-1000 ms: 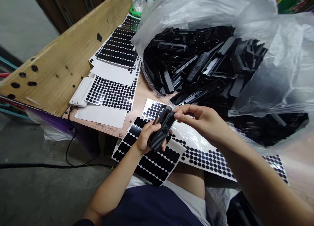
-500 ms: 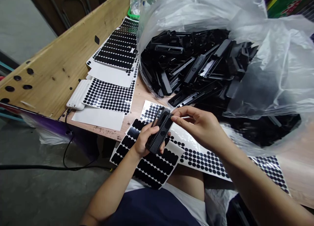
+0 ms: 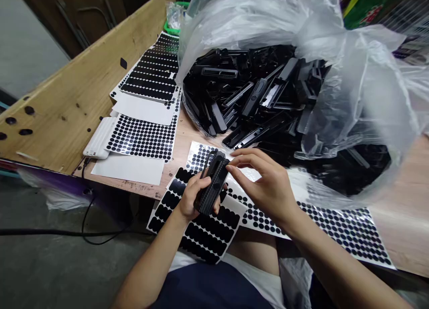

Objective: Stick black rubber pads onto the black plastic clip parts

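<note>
My left hand (image 3: 191, 197) is wrapped round a long black plastic part (image 3: 214, 184) with a carbon-fibre pattern and a slotted frame, held tilted above the sticker sheets. At the part's upper right edge, the thumb and forefinger of my right hand (image 3: 264, 179) are pinched together; whatever may be between them is too small to make out. Below the part lies a sheet of black rounded stickers (image 3: 208, 237), overhanging the table's front edge. A sheet of black dot stickers (image 3: 342, 228) stretches beneath my right hand and forearm.
A big clear plastic bag (image 3: 254, 23) full of similar black parts (image 3: 254, 99) stands behind my hands. More sticker sheets (image 3: 147, 81) are stacked at left, beside a white device (image 3: 100, 137) with a cable. A wooden board (image 3: 67, 90) borders the table's left side.
The view has shifted slightly, so most things sit a little further left. My left hand still holds the part. My right fingers remain at its upper edge, the other fingers a little more spread.
</note>
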Motion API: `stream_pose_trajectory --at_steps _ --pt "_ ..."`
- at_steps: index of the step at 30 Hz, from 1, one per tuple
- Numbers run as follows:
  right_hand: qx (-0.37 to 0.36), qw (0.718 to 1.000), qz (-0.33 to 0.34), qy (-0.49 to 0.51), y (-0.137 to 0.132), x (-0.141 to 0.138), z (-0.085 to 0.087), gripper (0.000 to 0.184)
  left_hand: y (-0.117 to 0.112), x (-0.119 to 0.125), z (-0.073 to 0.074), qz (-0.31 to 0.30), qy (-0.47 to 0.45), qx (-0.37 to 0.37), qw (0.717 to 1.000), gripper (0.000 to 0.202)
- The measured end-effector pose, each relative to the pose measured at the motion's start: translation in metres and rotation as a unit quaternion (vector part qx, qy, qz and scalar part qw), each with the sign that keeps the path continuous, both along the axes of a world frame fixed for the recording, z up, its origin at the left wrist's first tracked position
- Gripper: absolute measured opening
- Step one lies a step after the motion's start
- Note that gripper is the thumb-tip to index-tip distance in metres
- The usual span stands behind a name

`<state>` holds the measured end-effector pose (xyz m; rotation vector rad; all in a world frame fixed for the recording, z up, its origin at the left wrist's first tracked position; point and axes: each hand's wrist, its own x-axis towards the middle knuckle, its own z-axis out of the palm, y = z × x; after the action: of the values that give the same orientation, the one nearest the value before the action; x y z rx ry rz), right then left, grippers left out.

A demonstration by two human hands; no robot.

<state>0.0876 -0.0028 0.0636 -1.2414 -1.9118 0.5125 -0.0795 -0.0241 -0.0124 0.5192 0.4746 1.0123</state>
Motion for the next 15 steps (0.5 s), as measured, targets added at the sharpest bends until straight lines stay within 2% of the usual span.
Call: stream_pose_trajectory --at_steps 2,3,5,7,9,15 --pt "0.027 0.999 -0.029 0.010 -0.004 -0.001 -0.006 0.031 0.000 0.000 -0.002 0.000 -0.003 0.003 1.000 0.036" --pt "0.016 0.999 -0.039 0.013 -0.005 -0.002 -0.009 0.044 0.000 0.000 -0.002 -0.002 -0.003 0.004 1.000 0.036" --pt "-0.053 0.998 -0.038 0.014 -0.008 -0.004 -0.014 0.057 0.000 0.000 -0.004 -0.006 0.002 0.007 1.000 0.035" --pt "-0.140 0.989 -0.028 0.033 -0.010 -0.007 -0.018 0.054 0.000 -0.001 -0.004 -0.006 0.010 0.009 1.000 0.034" --pt "-0.196 0.977 -0.027 0.074 -0.009 -0.009 -0.019 0.051 0.000 -0.002 -0.004 -0.004 0.014 0.010 1.000 0.034" --pt "-0.224 0.963 -0.019 0.152 -0.006 -0.012 -0.011 0.033 -0.001 -0.002 -0.003 -0.002 0.012 0.022 1.000 0.034"
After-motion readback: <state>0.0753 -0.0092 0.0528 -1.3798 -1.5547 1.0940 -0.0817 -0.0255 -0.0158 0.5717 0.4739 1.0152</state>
